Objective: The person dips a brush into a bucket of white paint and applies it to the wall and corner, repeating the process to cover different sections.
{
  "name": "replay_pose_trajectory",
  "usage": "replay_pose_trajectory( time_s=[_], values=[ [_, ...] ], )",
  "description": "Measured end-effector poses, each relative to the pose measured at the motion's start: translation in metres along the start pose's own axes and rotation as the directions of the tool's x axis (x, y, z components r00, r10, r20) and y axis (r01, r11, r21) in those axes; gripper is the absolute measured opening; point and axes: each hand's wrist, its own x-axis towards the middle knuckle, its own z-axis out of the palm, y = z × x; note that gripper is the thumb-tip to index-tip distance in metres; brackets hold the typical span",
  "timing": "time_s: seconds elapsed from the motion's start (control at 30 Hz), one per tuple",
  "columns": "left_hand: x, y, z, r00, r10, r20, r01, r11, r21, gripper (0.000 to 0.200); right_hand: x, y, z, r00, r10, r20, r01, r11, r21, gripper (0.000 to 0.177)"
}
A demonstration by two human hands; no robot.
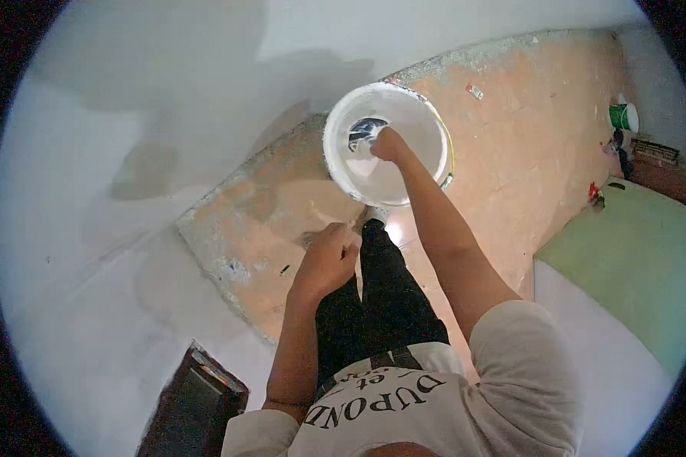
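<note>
A large white bucket (432,133) with a yellowish handle along its right side stands by the wall, at my feet. My right hand (389,144) reaches down inside it with the fingers closed. What they grip is hidden; a dark blue and white patch (367,131) lies just beyond them in the bucket. Near my left thigh hangs my left hand (328,260), below the bucket's rim and apart from it. Its fingers are loosely curled, the thumb stands off from them, and nothing shows in the hand.
Pale walls (168,84) border the worn orange floor (511,145). A small packet (474,91) lies near the far wall. To the right are a green and white tub (624,116) and a green panel (625,251). A dark box-like object (194,404) shows at lower left.
</note>
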Motion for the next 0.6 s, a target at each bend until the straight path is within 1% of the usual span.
replay_pose_trajectory(
  time_s=[0.03,0.07,0.1,0.13,0.17,0.2,0.27,0.3,0.33,0.4,0.43,0.47,0.5,0.53,0.57,0.6],
  values=[
    [0.000,0.006,-0.003,1.000,0.001,0.000,-0.001,1.000,0.002,0.038,-0.017,-0.035,-0.038,0.995,0.048,0.089,-0.050,0.999,0.019,0.010],
    [-0.001,0.013,-0.008,0.999,-0.005,0.054,0.006,1.000,-0.022,0.040,-0.005,-0.019,-0.011,0.995,0.047,0.087,-0.049,0.999,0.021,0.010],
    [-0.001,0.017,-0.011,0.994,-0.010,0.108,0.015,0.999,-0.045,0.041,0.009,-0.010,0.013,0.973,-0.066,0.221,0.056,0.997,0.049,0.012],
    [0.000,0.013,-0.008,0.994,-0.008,0.107,0.013,0.999,-0.042,0.041,0.019,0.002,0.033,0.921,-0.178,0.346,0.156,0.984,0.090,0.017],
    [0.000,0.006,-0.002,0.997,0.023,0.072,-0.023,1.000,-0.005,0.041,-0.021,-0.079,-0.076,0.841,0.228,0.490,-0.410,0.860,0.303,0.021],
    [0.000,0.001,0.001,0.998,0.056,0.038,-0.057,0.998,0.033,0.040,-0.015,-0.070,-0.067,0.844,0.226,0.487,-0.408,0.860,0.307,0.021],
    [0.000,0.001,0.001,0.998,0.051,0.042,-0.052,0.998,0.040,0.040,-0.008,-0.063,-0.063,0.916,0.061,0.397,-0.284,0.797,0.533,0.024],
    [0.000,0.001,0.001,0.998,0.042,0.046,-0.044,0.998,0.043,0.040,-0.011,-0.059,-0.058,0.861,0.278,0.425,-0.489,0.222,0.844,0.010],
    [0.000,0.001,0.001,0.998,0.041,0.047,-0.043,0.998,0.047,0.040,-0.021,-0.068,-0.071,0.861,0.278,0.426,-0.488,0.218,0.845,0.010],
    [0.000,0.003,0.001,0.999,-0.001,0.035,0.000,0.999,0.035,0.040,-0.031,-0.076,-0.086,0.931,0.307,0.198,-0.334,0.492,0.804,0.008],
    [0.001,0.002,0.001,0.999,-0.002,0.039,0.000,0.999,0.037,0.040,-0.032,-0.077,-0.081,0.993,0.115,-0.022,-0.079,0.794,0.603,0.012],
    [0.002,0.000,0.002,0.999,0.001,0.042,-0.003,0.999,0.046,0.039,-0.039,-0.071,-0.080,0.992,-0.072,0.108,0.014,0.885,0.465,0.019],
    [0.004,0.000,0.003,0.999,0.005,0.044,-0.008,0.999,0.054,0.039,-0.045,-0.067,-0.078,0.992,-0.069,0.107,0.012,0.885,0.465,0.019],
    [0.006,0.003,0.003,0.999,0.007,0.047,-0.009,0.999,0.054,0.039,-0.052,-0.070,-0.079,0.946,-0.163,0.281,0.083,0.958,0.276,0.026],
    [0.009,0.007,0.001,0.998,-0.003,0.070,0.000,0.999,0.034,0.039,-0.056,-0.072,-0.082,0.862,-0.210,0.461,0.189,0.978,0.091,0.033],
    [0.010,0.010,0.001,0.996,-0.012,0.092,0.011,1.000,0.013,0.039,-0.057,-0.074,-0.086,0.863,-0.208,0.460,0.187,0.978,0.090,0.033]
  ],
)
